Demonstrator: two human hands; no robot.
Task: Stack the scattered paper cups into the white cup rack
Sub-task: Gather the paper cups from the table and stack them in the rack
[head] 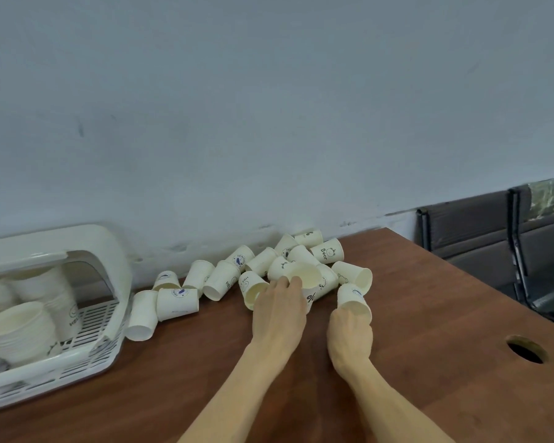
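both forearms reach over the table (429,298): left hand (279,310) grips an upright cup (307,278) at its rim, right hand (349,334) curls round a tipped cup (354,300), likely for nesting.

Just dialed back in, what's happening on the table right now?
A person is gathering paper cups off the brown table. The left hand grips an upright cup in the middle of the pile, and the right hand grips a smaller cup beside it. Many more loose cups lie tipped over along the wall. The white rack at the left already holds several stacks.
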